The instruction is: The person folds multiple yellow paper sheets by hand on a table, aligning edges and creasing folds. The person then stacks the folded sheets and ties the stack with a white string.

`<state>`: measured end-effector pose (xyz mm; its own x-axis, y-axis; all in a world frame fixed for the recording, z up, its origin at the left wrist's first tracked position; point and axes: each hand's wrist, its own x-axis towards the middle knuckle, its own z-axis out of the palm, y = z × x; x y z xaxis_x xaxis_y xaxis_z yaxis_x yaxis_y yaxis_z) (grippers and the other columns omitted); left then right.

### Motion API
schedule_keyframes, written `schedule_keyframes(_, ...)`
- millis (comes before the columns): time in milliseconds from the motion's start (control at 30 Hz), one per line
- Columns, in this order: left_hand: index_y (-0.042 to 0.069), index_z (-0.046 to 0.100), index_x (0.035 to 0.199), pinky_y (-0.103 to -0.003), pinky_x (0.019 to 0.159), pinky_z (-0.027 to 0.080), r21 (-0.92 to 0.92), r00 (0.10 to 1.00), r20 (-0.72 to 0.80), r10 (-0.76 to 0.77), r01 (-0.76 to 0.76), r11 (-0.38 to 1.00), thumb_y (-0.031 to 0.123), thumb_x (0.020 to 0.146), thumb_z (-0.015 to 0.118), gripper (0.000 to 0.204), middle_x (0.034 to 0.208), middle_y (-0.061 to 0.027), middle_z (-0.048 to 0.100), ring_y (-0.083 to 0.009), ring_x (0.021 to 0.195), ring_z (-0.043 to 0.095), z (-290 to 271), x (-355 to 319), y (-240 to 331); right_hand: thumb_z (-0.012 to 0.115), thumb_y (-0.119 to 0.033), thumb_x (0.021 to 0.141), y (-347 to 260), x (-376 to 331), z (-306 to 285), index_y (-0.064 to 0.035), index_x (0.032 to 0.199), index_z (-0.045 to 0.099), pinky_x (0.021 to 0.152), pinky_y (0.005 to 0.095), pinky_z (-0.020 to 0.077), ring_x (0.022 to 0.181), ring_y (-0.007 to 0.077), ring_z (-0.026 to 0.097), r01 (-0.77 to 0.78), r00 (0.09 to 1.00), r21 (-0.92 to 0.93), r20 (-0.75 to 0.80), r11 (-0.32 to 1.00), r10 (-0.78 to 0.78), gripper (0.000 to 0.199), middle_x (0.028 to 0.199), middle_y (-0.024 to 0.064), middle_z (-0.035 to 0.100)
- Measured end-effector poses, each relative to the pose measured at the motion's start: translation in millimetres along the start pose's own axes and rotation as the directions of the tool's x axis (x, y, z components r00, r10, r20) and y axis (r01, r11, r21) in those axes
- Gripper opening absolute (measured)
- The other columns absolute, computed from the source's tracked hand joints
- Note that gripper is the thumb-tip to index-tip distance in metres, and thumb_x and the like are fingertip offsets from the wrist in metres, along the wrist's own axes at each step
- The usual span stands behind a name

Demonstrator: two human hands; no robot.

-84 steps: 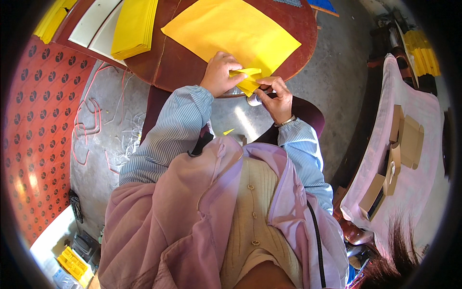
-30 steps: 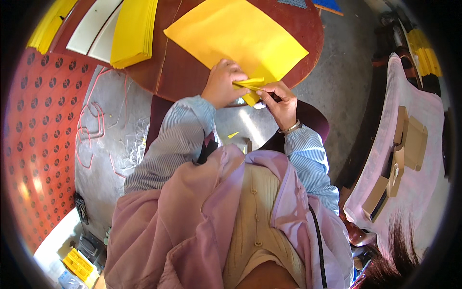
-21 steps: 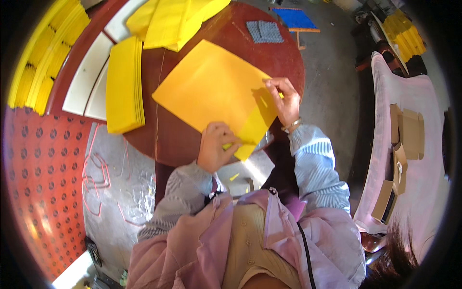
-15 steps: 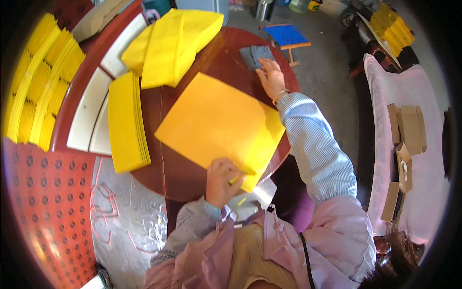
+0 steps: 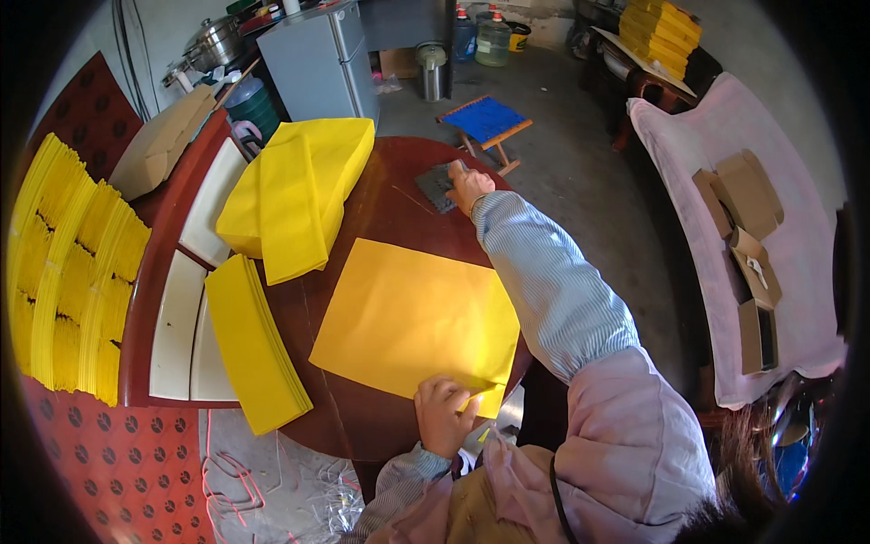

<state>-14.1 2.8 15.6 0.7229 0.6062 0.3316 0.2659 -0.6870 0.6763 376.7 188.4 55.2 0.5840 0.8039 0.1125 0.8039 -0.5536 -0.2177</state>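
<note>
A large yellow sheet (image 5: pixel 412 317) lies on the round reddish-brown table (image 5: pixel 394 195) in front of me. My left hand (image 5: pixel 444 415) grips its near edge, fingers bent over the paper beside a small fold at the corner. At the far side of the table, my right hand (image 5: pixel 470 188) is stretched out with its fingers closed on a dark grey textured cloth (image 5: pixel 437 188). Its fingertips are partly hidden. To the left of the sheet rest a stack of folded yellow sheets (image 5: pixel 256 344) and a bulkier yellow pile (image 5: pixel 294 195).
Tall yellow bundles (image 5: pixel 68 281) stand at the far left, by a red-framed bench with white panels (image 5: pixel 177 331). Beyond the table is a blue folding stool (image 5: pixel 485 121). Opened cardboard boxes (image 5: pixel 748 199) lie on a pink-covered seat (image 5: pixel 675 181) at right.
My view has tilted up, showing more of the room. My right hand has come down onto the grey cloth and closed on it. The left hand stays at the sheet's near edge.
</note>
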Motion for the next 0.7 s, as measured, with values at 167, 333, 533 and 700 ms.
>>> schedule_keyframes(167, 0.009, 0.073, 0.081, -0.048, 0.092, 0.045, -0.016, 0.996, -0.077, 0.048, -0.049, 0.999, 0.026, 0.079, 0.082, 0.019, 0.096, -0.0052, 0.066, -0.03, 0.106, 0.06, 6, -1, -3, 0.078, -0.024, 0.093, 12, -89, -31, -0.0072, 0.126, 0.061, 0.09, 0.0421, 0.0583, 0.106, 0.0281, 0.072, 0.213, 0.953, 0.516, -0.297, 0.83, -0.06, 0.04, 0.125, 0.0163, 0.071)
schedule_keyframes(333, 0.011, 0.076, 0.083, -0.048, 0.093, 0.044, -0.106, 0.996, -0.092, 0.019, -0.029, 0.994, 0.027, 0.079, 0.08, 0.017, 0.098, -0.0051, 0.067, -0.0311, 0.109, 0.058, 11, -4, -10, 0.079, -0.016, 0.092, 36, -263, -48, -0.0016, 0.106, 0.073, 0.082, 0.0337, 0.0586, 0.091, 0.0191, 0.074, 0.268, 0.963, 0.661, -0.187, 0.701, -0.193, 0.021, 0.103, 0.0106, 0.075)
schedule_keyframes(533, 0.008, 0.074, 0.084, -0.052, 0.085, 0.047, 0.05, 0.972, -0.133, 0.196, -0.191, 0.98, 0.033, 0.082, 0.078, 0.025, 0.096, -0.0128, 0.064, -0.0407, 0.097, 0.057, 23, 5, -36, 0.077, -0.006, 0.092, 40, -395, -29, -0.0012, 0.098, 0.073, 0.084, 0.0374, 0.0572, 0.091, 0.0271, 0.072, 0.404, 0.895, 0.695, -0.166, 0.595, -0.413, 0.009, 0.096, 0.0116, 0.073)
schedule_keyframes(700, 0.003, 0.073, 0.082, -0.045, 0.081, 0.049, -0.037, 0.98, -0.134, 0.148, -0.154, 0.987, 0.027, 0.08, 0.086, 0.028, 0.091, -0.0125, 0.067, -0.0346, 0.092, 0.06, 21, 3, -38, 0.078, 0.001, 0.076, 47, -401, -16, -0.006, 0.115, 0.066, 0.09, 0.0435, 0.0548, 0.104, 0.0355, 0.065, 0.635, 0.759, 0.472, -0.233, 0.611, -0.608, 0.041, 0.11, 0.0139, 0.064)
